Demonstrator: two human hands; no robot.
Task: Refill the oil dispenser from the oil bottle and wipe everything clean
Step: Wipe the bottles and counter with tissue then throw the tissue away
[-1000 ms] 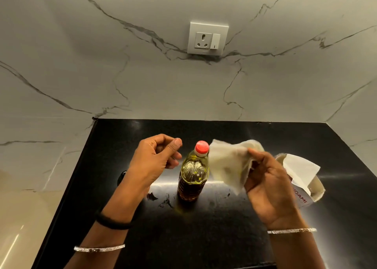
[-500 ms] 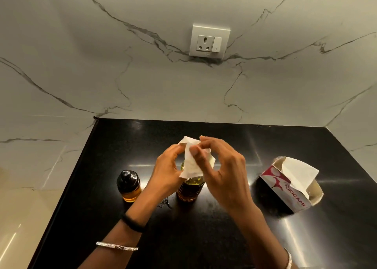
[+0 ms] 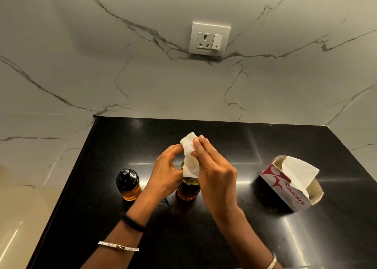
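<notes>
The oil bottle [image 3: 188, 189] stands upright mid-counter; only its oil-filled lower body shows, its cap hidden behind a white tissue [image 3: 189, 158]. My left hand [image 3: 167, 171] and my right hand [image 3: 214, 171] both pinch the folded tissue just above the bottle's top. The small oil dispenser [image 3: 128, 184], with a black rounded cap and amber oil inside, stands upright to the left of the bottle, apart from my hands.
An open tissue box [image 3: 285, 189] with a sheet sticking out lies at the right on the black counter [image 3: 204, 238]. Small dark smears [image 3: 164, 202] mark the counter by the bottle's base. A marble wall with a socket [image 3: 209, 38] rises behind. The counter's left edge drops off.
My right hand carried the tissue from the right over to the bottle's top. My left hand closed on it too, and the tissue is now folded narrower. The red cap is now covered.
</notes>
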